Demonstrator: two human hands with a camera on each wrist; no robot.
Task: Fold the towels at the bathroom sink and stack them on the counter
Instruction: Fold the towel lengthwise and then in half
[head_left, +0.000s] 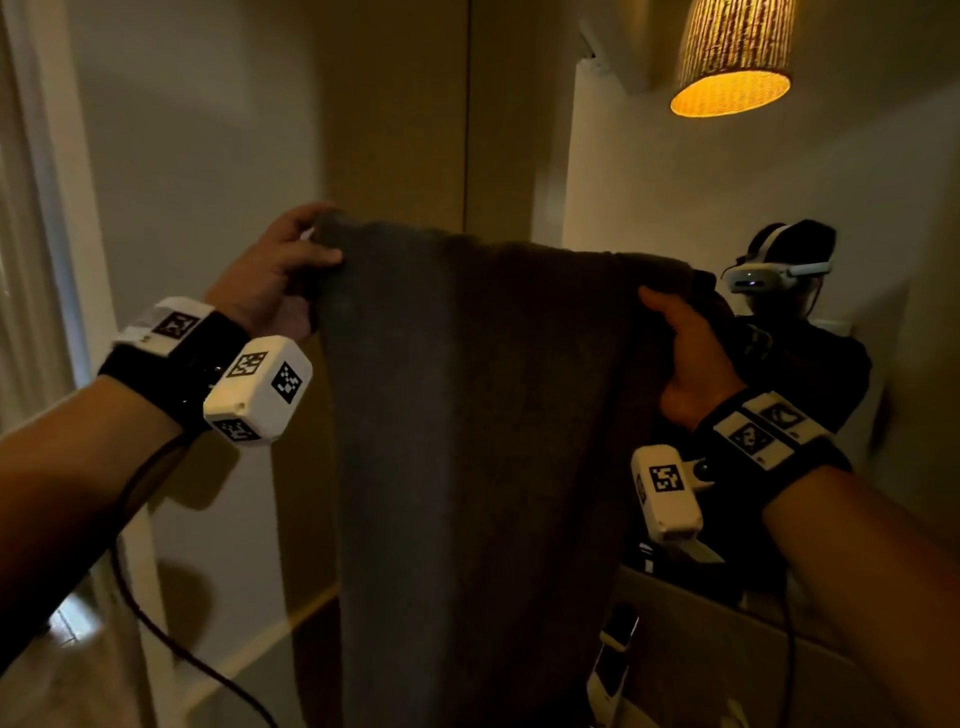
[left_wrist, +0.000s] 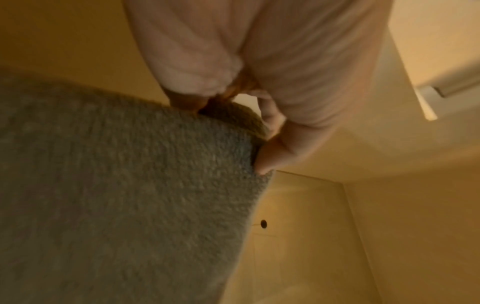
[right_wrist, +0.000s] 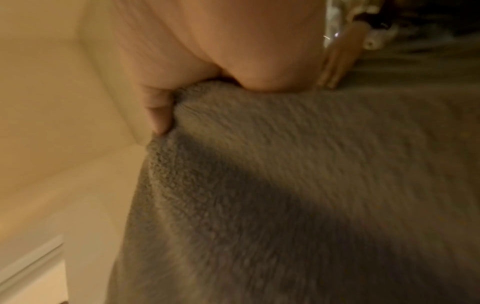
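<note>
A dark grey towel hangs lengthwise in the air in front of me, held up by its top edge. My left hand pinches its upper left corner, thumb on the near side. My right hand grips the upper right corner. In the left wrist view the fingers curl round the towel corner. The right wrist view shows the thumb pressed into the towel edge. The towel's lower end runs out of the head view.
A mirror at the right reflects a person wearing a headset. A lit woven lamp hangs above. The counter lies low right with a small white item on it. A doorway stands at the left.
</note>
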